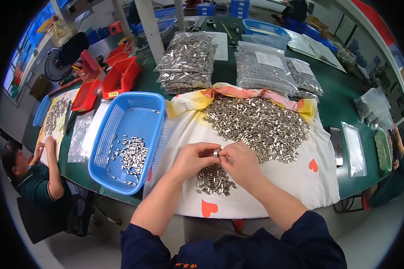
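Note:
My left hand (194, 159) and my right hand (240, 162) meet over a white cloth (274, 193) printed with red hearts. Between the fingertips of both is a small shiny metal cylinder (217, 152); whether it is one piece or several I cannot tell. Just below my hands lies a small heap of short metal cylinders (214, 181). A much larger pile of the same cylinders (260, 125) spreads over the cloth beyond them. To the left stands a blue perforated plastic basket (101, 148), with loose metal cylinders (134, 155) on its bottom.
Stacked clear bags of metal parts (186, 60) and more bags (262, 67) stand at the back. Red bins (120, 77) are beyond the basket. A dark phone (335, 145) and a clear bag (353, 148) lie right. Co-workers sit left (40, 179) and right (397, 175).

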The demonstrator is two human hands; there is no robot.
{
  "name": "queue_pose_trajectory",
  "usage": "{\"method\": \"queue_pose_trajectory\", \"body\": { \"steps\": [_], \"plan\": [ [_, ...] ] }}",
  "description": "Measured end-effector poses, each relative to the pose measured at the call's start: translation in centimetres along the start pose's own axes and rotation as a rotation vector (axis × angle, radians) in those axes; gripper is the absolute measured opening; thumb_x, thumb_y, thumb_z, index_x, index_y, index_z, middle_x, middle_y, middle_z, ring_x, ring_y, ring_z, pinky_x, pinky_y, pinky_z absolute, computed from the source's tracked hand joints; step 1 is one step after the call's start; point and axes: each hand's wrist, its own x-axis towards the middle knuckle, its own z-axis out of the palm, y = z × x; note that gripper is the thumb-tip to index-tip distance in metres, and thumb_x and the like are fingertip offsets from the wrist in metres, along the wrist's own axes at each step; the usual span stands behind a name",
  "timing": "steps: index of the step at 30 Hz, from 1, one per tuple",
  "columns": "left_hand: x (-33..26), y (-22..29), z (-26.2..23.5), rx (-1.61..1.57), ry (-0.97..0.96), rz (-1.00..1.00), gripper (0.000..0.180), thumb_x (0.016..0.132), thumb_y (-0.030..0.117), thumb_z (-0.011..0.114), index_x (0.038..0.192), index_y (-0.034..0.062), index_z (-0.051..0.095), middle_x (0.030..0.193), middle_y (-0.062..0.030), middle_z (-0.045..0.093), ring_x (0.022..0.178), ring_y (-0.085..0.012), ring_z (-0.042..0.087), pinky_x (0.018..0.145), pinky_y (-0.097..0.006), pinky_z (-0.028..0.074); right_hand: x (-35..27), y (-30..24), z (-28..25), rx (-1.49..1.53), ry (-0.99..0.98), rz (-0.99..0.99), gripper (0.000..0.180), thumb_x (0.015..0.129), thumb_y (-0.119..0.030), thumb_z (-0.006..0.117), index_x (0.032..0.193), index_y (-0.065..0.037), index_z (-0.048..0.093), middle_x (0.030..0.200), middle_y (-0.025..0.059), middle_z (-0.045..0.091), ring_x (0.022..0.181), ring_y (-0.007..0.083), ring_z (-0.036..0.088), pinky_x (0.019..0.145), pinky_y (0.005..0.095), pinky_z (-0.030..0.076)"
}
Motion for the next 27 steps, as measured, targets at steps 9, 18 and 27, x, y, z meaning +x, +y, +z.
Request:
{"method": "queue_pose_trajectory", "body": {
  "steps": [9,18,27],
  "plan": [
    [-0.7,0.0,-0.6,-0.155,-0.04,-0.013,0.036,0.073,-0.007,0.065,0.108,-0.0045,0.056,0.095,-0.0079,0.062,0.083,-0.0112,0.059,0.073,-0.022,0.049,0.6,-0.3,-2.0,0.387,-0.282,0.326,0.012,0.073,-0.011,0.062,0.08,-0.003,0.059,0.073,0.0085,0.059,0.076,0.026,0.057,0.069,0.0348,0.046],
    [-0.9,0.5,-0.5,0.076,-0.082,-0.075,0.033,0.071,0.0,0.069,0.103,0.0015,0.061,0.082,0.0013,0.06,0.073,-0.0046,0.054,0.066,-0.019,0.046,0.5,2.7,-3.1,-0.416,-0.245,0.082,0.012,0.069,-0.015,0.066,0.077,-0.008,0.063,0.077,0.0066,0.06,0.079,0.0233,0.055,0.072,0.0344,0.043],
    [-0.6,1.1,-0.4,0.129,-0.094,-0.018,0.031,0.069,0.003,0.07,0.1,0.0038,0.063,0.072,0.0028,0.057,0.065,-0.0036,0.05,0.061,-0.019,0.044,0.0,3.1,-3.7,-0.398,-0.344,0.093,0.007,0.07,-0.007,0.059,0.076,-0.006,0.063,0.078,0.0075,0.06,0.082,0.0244,0.054,0.078,0.0342,0.042]
  ]
}}
